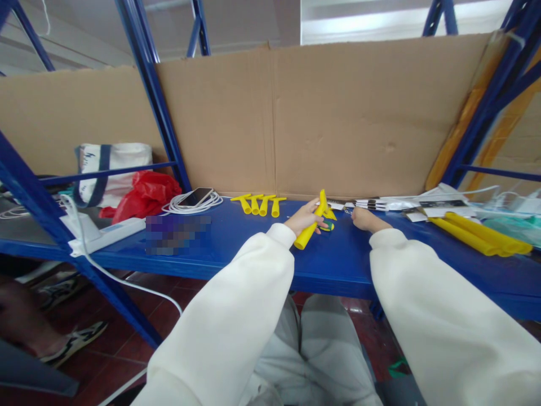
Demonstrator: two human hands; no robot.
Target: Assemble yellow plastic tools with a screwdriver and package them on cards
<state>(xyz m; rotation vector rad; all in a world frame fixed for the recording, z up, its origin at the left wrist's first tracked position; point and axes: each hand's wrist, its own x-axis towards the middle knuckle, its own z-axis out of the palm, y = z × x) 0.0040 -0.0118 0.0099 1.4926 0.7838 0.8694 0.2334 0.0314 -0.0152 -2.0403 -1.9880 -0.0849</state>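
My left hand (305, 218) is wrapped round a yellow tube (304, 238), which slants up and away with its round open end towards me. Right beside those fingers is a small green and yellow round thing (327, 225), partly hidden. My right hand (367, 219) is closed at the back of the blue shelf, its fingertips by a small shiny piece (349, 211); what it pinches is too small to make out. Left of my hands stands a row of several yellow T-shaped tube pieces (262, 206).
Longer yellow tubes (486, 235) lie at the right by white packets (448, 207). Further left are a coiled white cable (177, 207), a phone (198, 196), a red bag (147, 194) and a power strip (114, 232). A cardboard wall (338, 118) closes the back.
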